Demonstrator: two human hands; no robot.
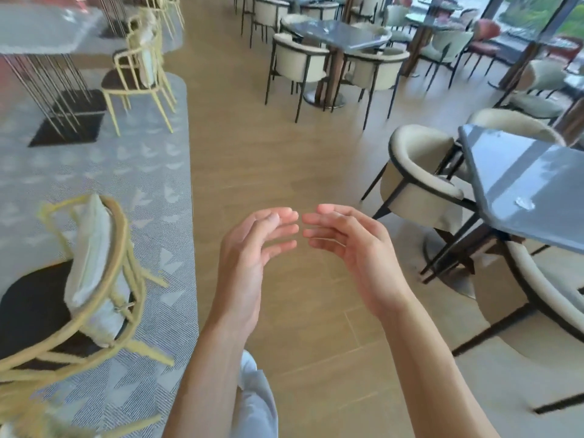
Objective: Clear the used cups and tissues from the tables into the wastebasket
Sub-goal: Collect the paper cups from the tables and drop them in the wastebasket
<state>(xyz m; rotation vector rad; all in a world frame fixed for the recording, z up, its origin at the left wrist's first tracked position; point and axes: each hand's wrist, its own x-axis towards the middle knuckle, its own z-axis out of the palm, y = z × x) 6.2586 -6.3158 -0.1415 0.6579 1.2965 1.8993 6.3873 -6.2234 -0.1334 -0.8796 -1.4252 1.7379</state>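
My left hand [252,248] and my right hand [350,245] hang in front of me over the wooden floor, fingertips nearly meeting, fingers loosely curved, nothing held in either. A small crumpled white tissue [525,203] lies on the dark grey table [518,172] to my right. A farther grey table [335,33] shows a faint pale patch; what it is I cannot tell. No cups and no wastebasket are in view.
Cream armchairs [420,175] ring the grey tables on the right. Yellow wire chairs [94,279] stand on a patterned grey rug [148,172] to the left, beside a white table [41,30]. A wooden-floor aisle [252,137] runs ahead between them.
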